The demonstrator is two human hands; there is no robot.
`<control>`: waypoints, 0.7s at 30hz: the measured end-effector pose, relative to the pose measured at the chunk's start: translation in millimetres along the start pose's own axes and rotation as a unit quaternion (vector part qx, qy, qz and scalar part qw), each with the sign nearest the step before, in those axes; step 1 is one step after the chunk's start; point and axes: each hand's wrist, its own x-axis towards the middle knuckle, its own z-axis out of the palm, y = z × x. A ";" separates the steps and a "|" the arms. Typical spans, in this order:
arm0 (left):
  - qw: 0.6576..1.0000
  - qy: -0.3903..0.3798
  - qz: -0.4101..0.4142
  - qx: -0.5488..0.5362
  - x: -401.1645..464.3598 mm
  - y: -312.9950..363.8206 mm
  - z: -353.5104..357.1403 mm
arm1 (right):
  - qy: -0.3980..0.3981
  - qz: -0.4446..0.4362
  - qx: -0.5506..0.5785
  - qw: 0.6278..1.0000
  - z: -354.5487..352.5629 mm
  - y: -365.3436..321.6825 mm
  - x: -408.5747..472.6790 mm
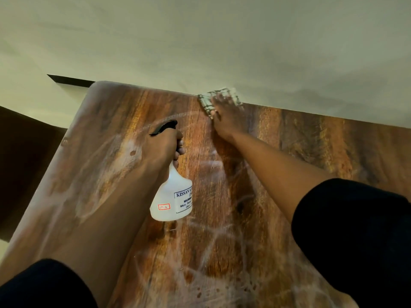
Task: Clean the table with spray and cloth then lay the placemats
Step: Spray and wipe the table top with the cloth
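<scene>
A wood-grain table (289,152) fills most of the view, streaked with pale wet smears. My left hand (164,145) grips the neck of a white spray bottle (172,196) with a black trigger head, held above the table's middle. My right hand (226,116) reaches to the far edge and presses flat on a checked cloth (209,101), which is blurred. Placemats are not in view.
A pale wall (200,41) runs directly behind the table's far edge. The table's rounded far-left corner (97,85) stands near a dark gap, with dark floor or furniture (26,152) to the left.
</scene>
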 end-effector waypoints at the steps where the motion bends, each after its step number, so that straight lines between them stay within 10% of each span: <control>1: 1.000 -0.002 0.002 -0.001 0.1 -0.3 -1.3 | 0.020 0.035 0.003 0.999 -4.8 13.0 -1.2; 11: 0.999 0.026 0.011 -0.021 0.2 -6.7 -17.7 | 0.076 0.176 0.001 0.982 -15.0 48.5 -5.0; 21: 0.999 0.033 0.006 -0.041 21.8 -8.4 -46.6 | -0.062 -0.078 -0.014 0.995 47.5 -107.6 -2.1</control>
